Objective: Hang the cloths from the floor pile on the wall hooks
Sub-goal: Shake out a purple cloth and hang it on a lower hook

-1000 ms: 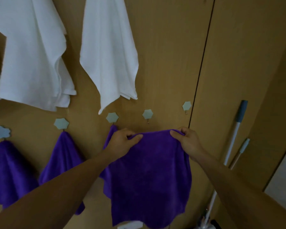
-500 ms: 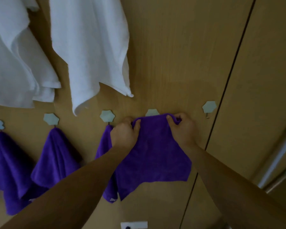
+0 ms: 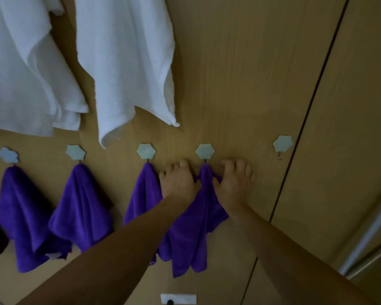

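The purple cloth (image 3: 194,227) is hanging from the fourth hook (image 3: 205,151), just right of three other purple cloths (image 3: 81,205). The left hand (image 3: 178,183) and right hand (image 3: 233,183) are flanking its bunched top, thumbs pinching the fabric and fingers lying spread against the wooden wall (image 3: 240,84).

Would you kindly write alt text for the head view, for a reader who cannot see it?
The left hand and right hand pinch a purple cloth at the fourth wall hook. Three other purple cloths hang left of it, the fifth hook is bare, and white towels hang above.
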Available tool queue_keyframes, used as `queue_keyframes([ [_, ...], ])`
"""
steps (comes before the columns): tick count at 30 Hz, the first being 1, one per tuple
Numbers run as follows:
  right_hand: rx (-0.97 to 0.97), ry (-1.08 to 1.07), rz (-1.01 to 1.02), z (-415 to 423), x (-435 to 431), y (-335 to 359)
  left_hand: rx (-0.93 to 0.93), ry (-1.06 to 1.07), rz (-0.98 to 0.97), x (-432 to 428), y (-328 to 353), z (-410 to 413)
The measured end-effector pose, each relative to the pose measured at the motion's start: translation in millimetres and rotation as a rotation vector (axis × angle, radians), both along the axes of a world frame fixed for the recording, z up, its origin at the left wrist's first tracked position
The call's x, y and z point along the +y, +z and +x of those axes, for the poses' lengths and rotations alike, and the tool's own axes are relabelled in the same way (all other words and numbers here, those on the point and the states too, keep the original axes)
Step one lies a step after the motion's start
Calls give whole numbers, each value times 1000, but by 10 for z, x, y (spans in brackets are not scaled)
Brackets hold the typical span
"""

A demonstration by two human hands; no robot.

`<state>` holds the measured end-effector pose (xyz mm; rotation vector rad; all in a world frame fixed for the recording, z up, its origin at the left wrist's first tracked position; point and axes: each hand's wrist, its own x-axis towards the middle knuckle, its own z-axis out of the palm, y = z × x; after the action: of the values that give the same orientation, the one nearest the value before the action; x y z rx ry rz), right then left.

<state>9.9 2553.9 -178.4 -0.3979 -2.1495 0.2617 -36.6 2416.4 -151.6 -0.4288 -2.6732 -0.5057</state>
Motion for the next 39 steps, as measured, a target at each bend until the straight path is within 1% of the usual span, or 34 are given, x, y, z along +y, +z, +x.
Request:
queue_keyframes([
  [1,14,59,40,6,-6,3,136,-34,-25,-4,-38,32],
  [2,18,164,33,10,-11,-5,228,-116,-24,-9,-69,39],
  [3,2,281,-22,16,-17,-19,263,-231,-4,-14,-94,26],
  [4,-27,381,-103,26,-29,-37,248,-358,47,-21,-109,8],
  [5,-43,450,-180,35,-40,-57,194,-456,125,-27,-117,-7],
  [7,-39,491,-275,50,-64,-76,89,-539,316,-40,-129,-12],
  [9,-46,482,-305,46,-72,-68,-21,-565,440,-42,-114,-25],
  [11,-77,454,-312,45,-73,-32,-148,-586,492,-37,-70,-42],
  [12,-92,431,-305,43,-73,-12,-168,-591,486,-32,-47,-56],
  [15,-118,381,-249,38,-81,22,-130,-606,411,-29,-34,-46],
  [17,-130,388,-257,31,-80,16,-151,-622,382,-27,-71,-25],
  [19,-157,415,-311,28,-70,-10,-168,-576,373,-17,-100,-13],
  [22,-221,439,-457,27,-104,-41,-188,-505,384,35,-95,-6],
  [24,-237,451,-534,5,-146,-55,-276,-448,460,72,-76,-2],
  [26,-258,480,-599,-12,-159,-51,-387,-368,583,72,-41,-29],
  [28,-262,546,-731,-6,-110,-55,-508,-309,721,42,-19,-69],
  [30,-252,592,-864,10,-47,-87,-685,-341,902,23,-62,-70],
  [31,-252,594,-912,11,-31,-115,-738,-358,966,26,-107,-53],
  [32,-251,591,-953,11,-28,-147,-750,-364,993,43,-166,-33],
  [34,-244,568,-999,-9,-53,-218,-659,-346,951,100,-288,15],
  [37,-269,484,-982,-22,-86,-335,-429,-329,844,197,-404,85],
  [39,-298,511,-978,11,-109,-425,-368,-299,790,215,-456,106],
])
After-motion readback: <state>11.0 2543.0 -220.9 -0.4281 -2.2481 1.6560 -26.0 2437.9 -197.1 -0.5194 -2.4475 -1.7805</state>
